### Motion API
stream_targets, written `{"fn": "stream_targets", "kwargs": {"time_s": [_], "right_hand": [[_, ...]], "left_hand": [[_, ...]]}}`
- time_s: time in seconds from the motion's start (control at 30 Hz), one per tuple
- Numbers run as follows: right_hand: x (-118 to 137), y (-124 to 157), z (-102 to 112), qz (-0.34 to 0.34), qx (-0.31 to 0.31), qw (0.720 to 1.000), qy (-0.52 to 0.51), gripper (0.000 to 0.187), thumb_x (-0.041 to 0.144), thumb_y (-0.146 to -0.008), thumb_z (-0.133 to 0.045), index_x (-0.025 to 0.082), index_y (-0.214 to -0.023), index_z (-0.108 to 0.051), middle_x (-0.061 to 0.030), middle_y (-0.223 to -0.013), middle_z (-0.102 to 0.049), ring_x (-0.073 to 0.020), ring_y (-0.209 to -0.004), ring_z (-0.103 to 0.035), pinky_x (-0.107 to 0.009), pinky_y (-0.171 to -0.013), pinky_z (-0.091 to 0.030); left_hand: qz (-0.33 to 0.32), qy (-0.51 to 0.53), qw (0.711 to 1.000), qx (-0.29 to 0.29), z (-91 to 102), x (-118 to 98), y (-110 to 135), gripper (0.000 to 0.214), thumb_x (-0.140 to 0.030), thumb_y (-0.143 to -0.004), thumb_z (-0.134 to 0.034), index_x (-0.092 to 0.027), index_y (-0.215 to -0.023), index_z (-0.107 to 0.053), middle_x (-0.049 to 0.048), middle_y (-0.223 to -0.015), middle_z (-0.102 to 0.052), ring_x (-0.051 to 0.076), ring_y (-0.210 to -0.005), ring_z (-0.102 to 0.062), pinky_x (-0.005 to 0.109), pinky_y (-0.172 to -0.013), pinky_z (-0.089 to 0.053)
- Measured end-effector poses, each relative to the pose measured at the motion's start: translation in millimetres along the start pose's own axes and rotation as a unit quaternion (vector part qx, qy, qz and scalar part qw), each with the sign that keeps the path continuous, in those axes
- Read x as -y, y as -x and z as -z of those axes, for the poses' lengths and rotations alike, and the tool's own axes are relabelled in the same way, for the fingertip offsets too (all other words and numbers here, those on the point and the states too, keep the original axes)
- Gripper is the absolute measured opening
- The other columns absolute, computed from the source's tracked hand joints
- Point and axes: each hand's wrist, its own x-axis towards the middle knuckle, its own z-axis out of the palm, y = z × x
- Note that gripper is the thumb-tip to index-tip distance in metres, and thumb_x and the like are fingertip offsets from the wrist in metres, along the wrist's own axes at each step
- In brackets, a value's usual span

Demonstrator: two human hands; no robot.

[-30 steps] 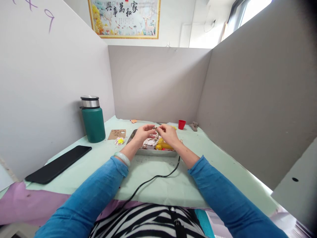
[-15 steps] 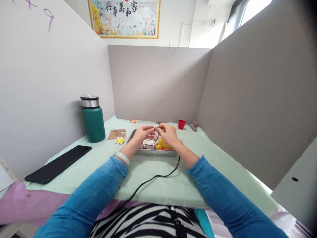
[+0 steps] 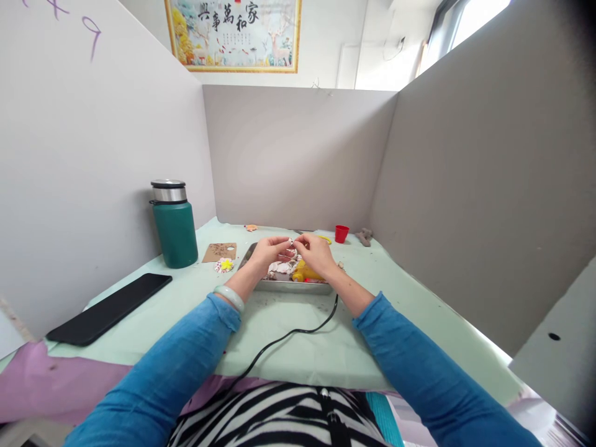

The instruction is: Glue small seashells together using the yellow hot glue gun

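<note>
My left hand [image 3: 269, 252] and my right hand [image 3: 317, 253] meet fingertip to fingertip above a shallow metal tray [image 3: 279, 285]. Both pinch a tiny pale piece [image 3: 291, 241] between them, too small to name. The tray holds several whitish shells [image 3: 280, 267] and a yellow glue gun [image 3: 305, 272]. A black cord [image 3: 288, 335] runs from the gun toward my body. A pale bangle [image 3: 230, 297] sits on my left wrist.
A green flask [image 3: 175, 224] stands at the left by the partition, with a black phone [image 3: 108, 308] in front of it. A brown card [image 3: 219, 251] and a flower-shaped piece [image 3: 225, 265] lie left of the tray. A red cup [image 3: 341, 233] stands at the back right.
Both hands stay together over the tray. The fingertips have shifted slightly around the small piece. Nothing else moved.
</note>
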Motion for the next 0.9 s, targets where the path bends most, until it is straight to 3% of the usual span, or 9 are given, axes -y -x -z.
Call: {"fn": "stream_targets", "kwargs": {"time_s": [0.27,0.47,0.9], "right_hand": [[0.7,-0.4,0.9,0.013,-0.005,1.000,-0.006,0.023,0.030,-0.083,-0.046,0.019,-0.074,-0.064,-0.0015,-0.074,-0.065,-0.0135,-0.067,-0.054,-0.024,-0.062,-0.036],[0.7,-0.3,0.3,0.020,-0.022,0.999,-0.018,0.017,0.025,-0.081,-0.049,0.019,-0.085,-0.064,-0.0021,-0.084,-0.066,-0.0142,-0.072,-0.057,-0.025,-0.068,-0.040],[6.2,5.5,2.7,0.076,-0.002,0.996,0.045,0.020,0.022,-0.085,-0.046,0.023,-0.091,-0.065,-0.0039,-0.094,-0.063,-0.0164,-0.080,-0.057,-0.027,-0.075,-0.040]], "left_hand": [[0.021,0.041,0.999,0.005,2.1,0.0,-0.6,0.031,-0.024,-0.065,-0.076,-0.009,-0.090,-0.065,0.0098,-0.078,-0.068,0.016,-0.064,-0.065,0.029,-0.066,-0.052],[0.030,0.053,0.998,0.013,3.9,1.4,-1.9,0.027,-0.021,-0.068,-0.074,-0.008,-0.089,-0.065,0.0110,-0.081,-0.068,0.015,-0.064,-0.065,0.029,-0.067,-0.053],[0.025,0.040,0.998,0.046,5.8,5.6,-4.6,0.033,-0.027,-0.066,-0.076,-0.008,-0.091,-0.066,0.0101,-0.078,-0.068,0.016,-0.065,-0.065,0.029,-0.067,-0.053]]}}
